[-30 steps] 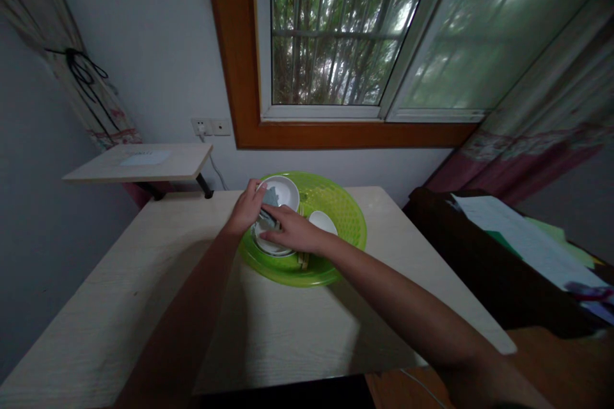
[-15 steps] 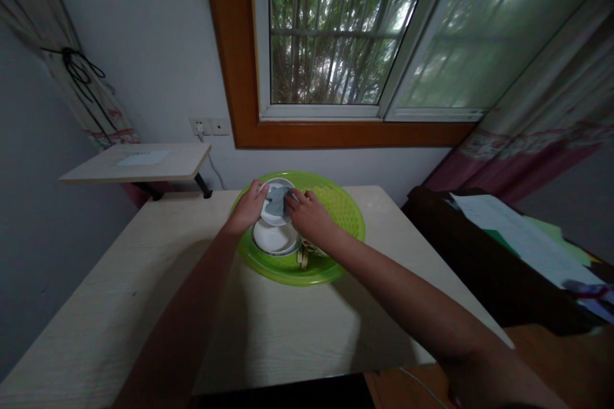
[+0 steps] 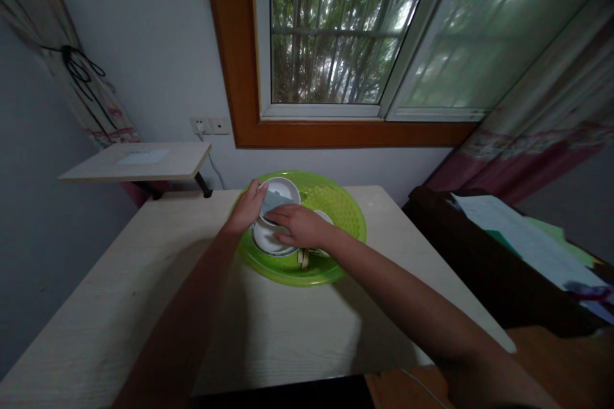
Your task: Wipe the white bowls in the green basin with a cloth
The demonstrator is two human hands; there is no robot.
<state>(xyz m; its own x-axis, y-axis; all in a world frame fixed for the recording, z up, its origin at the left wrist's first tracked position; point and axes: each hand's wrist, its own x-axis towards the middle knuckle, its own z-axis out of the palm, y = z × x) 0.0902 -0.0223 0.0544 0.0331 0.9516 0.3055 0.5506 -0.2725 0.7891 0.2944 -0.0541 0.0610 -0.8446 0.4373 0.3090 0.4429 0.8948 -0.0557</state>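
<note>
My left hand (image 3: 248, 208) grips the left rim of a white bowl (image 3: 286, 186), which is tilted toward me. My right hand (image 3: 300, 225) presses a grey-blue cloth (image 3: 274, 201) against the inside and near edge of that bowl, its fingers pointing left. Just below it, another white bowl (image 3: 266, 239) sits in a round green basket (image 3: 288, 278), partly covered by my right hand. A white cup or bowl (image 3: 325, 216) shows behind my right wrist, mostly hidden. Beside it lies a small light wooden item (image 3: 303, 259) whose kind is unclear.
The basket stands on a pale wooden table (image 3: 288, 326). A small raised shelf (image 3: 139, 163) with a paper on it is at the table's back left. Beyond the right edge is a dark surface (image 3: 460, 255) with papers (image 3: 518, 236). A wall and window stand behind.
My right hand has moved down and toward me, from the bowl's right side to its near edge, drawing the cloth along. My left hand stays on the rim.
</note>
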